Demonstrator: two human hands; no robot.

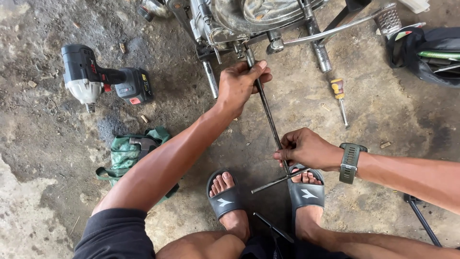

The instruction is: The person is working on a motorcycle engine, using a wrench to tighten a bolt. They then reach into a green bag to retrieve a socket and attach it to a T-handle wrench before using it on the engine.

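Note:
A long metal T-handle wrench (268, 117) runs from a bolt under a motorcycle's underside (249, 21) down toward my feet. My left hand (241, 85) is closed around the upper part of its shaft, close to the socket end. My right hand (303, 148), with a grey watch on the wrist, grips the lower part of the shaft just above the crossbar (275, 183). Both of my feet in dark slide sandals (225, 199) rest on the concrete below the wrench.
A cordless impact wrench (98, 79) lies on the floor at the left. A hammer (143, 143) rests on a green cloth (122, 156). A yellow-handled screwdriver (340, 98) lies at the right, near a black tool bag (426, 55). Another thin tool (273, 226) lies between my feet.

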